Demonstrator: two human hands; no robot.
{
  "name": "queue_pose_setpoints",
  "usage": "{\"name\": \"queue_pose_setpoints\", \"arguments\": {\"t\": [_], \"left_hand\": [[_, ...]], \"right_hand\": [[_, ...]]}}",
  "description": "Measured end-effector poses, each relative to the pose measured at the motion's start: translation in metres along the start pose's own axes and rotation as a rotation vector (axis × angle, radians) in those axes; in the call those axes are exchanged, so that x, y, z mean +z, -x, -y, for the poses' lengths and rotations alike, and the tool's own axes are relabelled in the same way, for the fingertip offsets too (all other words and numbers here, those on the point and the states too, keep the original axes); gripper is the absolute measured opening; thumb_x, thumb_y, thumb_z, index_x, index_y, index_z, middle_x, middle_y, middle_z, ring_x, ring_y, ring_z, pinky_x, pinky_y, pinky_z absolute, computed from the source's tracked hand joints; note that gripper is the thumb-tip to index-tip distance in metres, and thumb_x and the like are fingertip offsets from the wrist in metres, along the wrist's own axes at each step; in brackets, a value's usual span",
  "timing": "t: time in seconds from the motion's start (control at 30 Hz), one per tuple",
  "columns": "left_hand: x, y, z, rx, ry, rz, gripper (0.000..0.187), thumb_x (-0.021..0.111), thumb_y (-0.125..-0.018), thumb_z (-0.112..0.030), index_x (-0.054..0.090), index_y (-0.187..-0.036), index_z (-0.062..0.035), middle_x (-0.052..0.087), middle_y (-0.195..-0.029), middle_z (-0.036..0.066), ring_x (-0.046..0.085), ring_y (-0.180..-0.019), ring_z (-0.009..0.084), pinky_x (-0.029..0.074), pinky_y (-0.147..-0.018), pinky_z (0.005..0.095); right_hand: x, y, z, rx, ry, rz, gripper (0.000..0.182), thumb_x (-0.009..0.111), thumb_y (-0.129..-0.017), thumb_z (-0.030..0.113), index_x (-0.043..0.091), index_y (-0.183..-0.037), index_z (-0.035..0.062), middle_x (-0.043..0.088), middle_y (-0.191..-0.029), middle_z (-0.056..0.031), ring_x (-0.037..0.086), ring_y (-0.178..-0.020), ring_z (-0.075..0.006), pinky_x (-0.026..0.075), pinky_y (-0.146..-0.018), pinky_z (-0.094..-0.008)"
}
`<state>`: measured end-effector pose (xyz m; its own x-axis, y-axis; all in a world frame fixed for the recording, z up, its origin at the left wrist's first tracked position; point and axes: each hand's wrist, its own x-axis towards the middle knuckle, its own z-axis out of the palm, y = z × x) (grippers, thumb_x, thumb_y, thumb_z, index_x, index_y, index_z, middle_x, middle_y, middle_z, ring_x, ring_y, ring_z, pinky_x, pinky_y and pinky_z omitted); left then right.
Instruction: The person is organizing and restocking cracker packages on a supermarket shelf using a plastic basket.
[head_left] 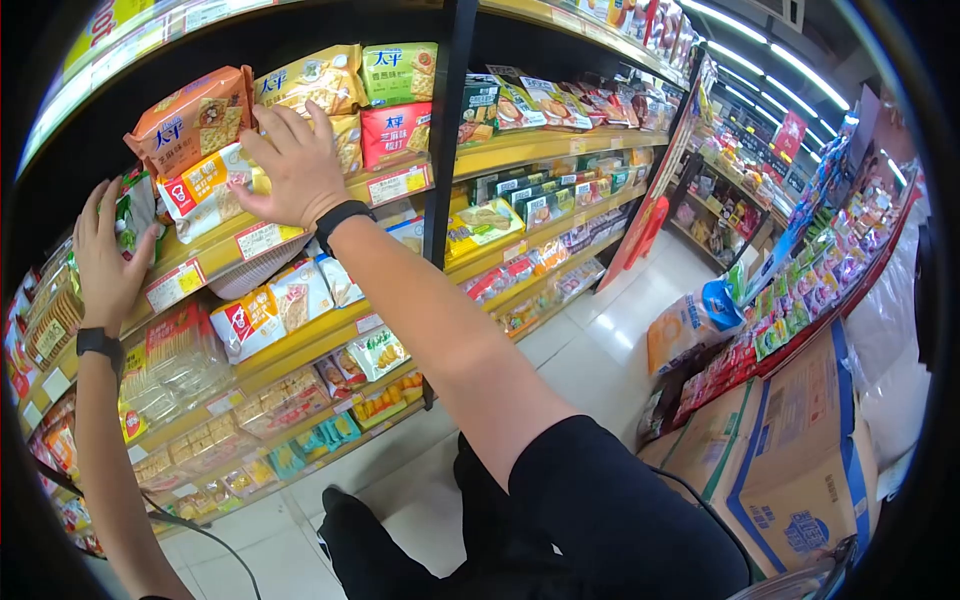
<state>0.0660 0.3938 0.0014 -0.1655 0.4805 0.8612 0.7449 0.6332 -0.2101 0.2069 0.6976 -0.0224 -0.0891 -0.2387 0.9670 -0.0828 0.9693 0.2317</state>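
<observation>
My right hand (292,168) is spread over the packs on the upper shelf, its fingertips at the lower edge of a yellow cracker pack (312,80) and its palm side by a white and orange pack (200,192). An orange cracker pack (195,120) leans on top of that white pack. To the left, my left hand (112,245) has its fingers stretched out against a green pack (137,212). A green cracker pack (400,72) and a red one (397,135) stand right of my right hand. Neither hand is closed round anything.
Lower shelves (290,350) hold more packs and clear boxes. A black upright post (447,130) divides the shelving. On the right, cardboard boxes (790,440) stand beside a rack of small packets (800,300). A cable (215,540) hangs at lower left.
</observation>
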Motion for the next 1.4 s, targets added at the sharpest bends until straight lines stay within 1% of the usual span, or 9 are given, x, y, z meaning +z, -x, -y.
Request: {"name": "queue_pose_setpoints", "arguments": {"t": [0.23,0.4,0.47,0.57,0.8,1.0,1.17,1.3,1.4], "left_hand": [[-0.002,-0.057,-0.095,0.137,0.01,-0.255,0.084,0.076,-0.088,-0.034,0.038,-0.159,-0.0106,0.039,-0.162,0.017,0.037,-0.148,0.0406,0.032,-0.122,0.0479],[0.029,-0.086,-0.071,-0.051,0.152,-0.074,0.086,0.078,-0.085,-0.04,0.042,-0.156,-0.0082,0.052,-0.144,0.024,0.05,-0.133,0.0461,0.041,-0.112,0.0508],[0.006,-0.103,-0.075,-0.107,0.16,0.012,0.094,0.086,-0.074,-0.046,0.05,-0.148,-0.0007,0.061,-0.127,0.027,0.061,-0.114,0.046,0.051,-0.097,0.0504],[0.003,-0.113,-0.061,-0.108,0.242,0.087,0.088,0.091,-0.065,-0.046,0.062,-0.132,0.0029,0.063,-0.126,0.031,0.064,-0.115,0.0439,0.054,-0.1,0.0446],[-0.037,-0.114,-0.025,-0.114,0.225,-0.117,0.065,0.084,-0.082,-0.026,0.059,-0.135,0.0019,0.069,-0.125,0.025,0.065,-0.116,0.0425,0.053,-0.098,0.0446],[-0.049,-0.098,0.045,-0.133,0.114,0.188,0.048,0.076,-0.086,-0.028,0.065,-0.123,0.0,0.068,-0.115,0.029,0.064,-0.109,0.0478,0.053,-0.095,0.0505],[-0.043,-0.095,0.076,-0.118,-0.195,0.383,0.055,0.071,-0.089,-0.027,0.057,-0.138,-0.0063,0.066,-0.121,0.027,0.062,-0.115,0.0487,0.052,-0.096,0.0545],[-0.042,-0.084,0.04,-0.103,-0.259,0.285,0.084,0.07,-0.089,-0.028,0.031,-0.16,-0.0095,0.056,-0.139,0.033,0.055,-0.126,0.0526,0.046,-0.109,0.0535],[-0.05,-0.086,0.015,-0.18,-0.227,0.284,0.086,0.073,-0.087,-0.032,0.034,-0.159,-0.0099,0.057,-0.138,0.031,0.057,-0.123,0.0537,0.049,-0.104,0.0564]], "right_hand": [[-0.004,-0.005,0.003,0.005,0.006,0.035,0.068,0.075,-0.077,0.048,0.064,-0.134,0.0126,0.059,-0.142,-0.0155,0.051,-0.133,-0.0321,0.026,-0.12,-0.0581],[-0.004,-0.005,0.003,0.03,-0.006,0.075,0.065,0.071,-0.082,0.05,0.064,-0.135,0.0113,0.061,-0.141,-0.0151,0.053,-0.133,-0.0331,0.027,-0.119,-0.0582],[-0.005,-0.004,0.001,0.025,0.045,0.101,0.064,0.068,-0.086,0.051,0.063,-0.135,0.0102,0.062,-0.141,-0.0148,0.055,-0.132,-0.0336,0.029,-0.118,-0.0593],[-0.007,-0.007,0.002,0.027,0.059,0.134,0.062,0.069,-0.086,0.05,0.064,-0.135,0.011,0.062,-0.14,-0.0147,0.057,-0.131,-0.0317,0.032,-0.117,-0.0591],[-0.012,-0.009,0.005,0.021,0.066,0.098,0.058,0.072,-0.084,0.046,0.066,-0.131,0.0126,0.061,-0.141,-0.0113,0.055,-0.13,-0.0278,0.032,-0.117,-0.0536],[-0.014,-0.006,0.003,0.051,0.034,0.074,0.055,0.069,-0.087,0.046,0.067,-0.131,0.0129,0.062,-0.139,-0.011,0.055,-0.13,-0.0263,0.032,-0.118,-0.0522],[-0.016,-0.006,0.003,0.045,0.026,0.09,0.052,0.068,-0.089,0.046,0.067,-0.129,0.0119,0.063,-0.138,-0.0116,0.055,-0.13,-0.0272,0.032,-0.118,-0.0524],[-0.015,-0.006,0.003,0.045,0.026,0.091,0.052,0.069,-0.088,0.044,0.067,-0.128,0.0107,0.063,-0.137,-0.012,0.056,-0.129,-0.0276,0.033,-0.117,-0.0517],[-0.015,-0.006,0.003,0.039,0.029,0.076,0.052,0.07,-0.087,0.043,0.068,-0.127,0.0109,0.064,-0.135,-0.0118,0.056,-0.129,-0.0277,0.033,-0.118,-0.051]]}}
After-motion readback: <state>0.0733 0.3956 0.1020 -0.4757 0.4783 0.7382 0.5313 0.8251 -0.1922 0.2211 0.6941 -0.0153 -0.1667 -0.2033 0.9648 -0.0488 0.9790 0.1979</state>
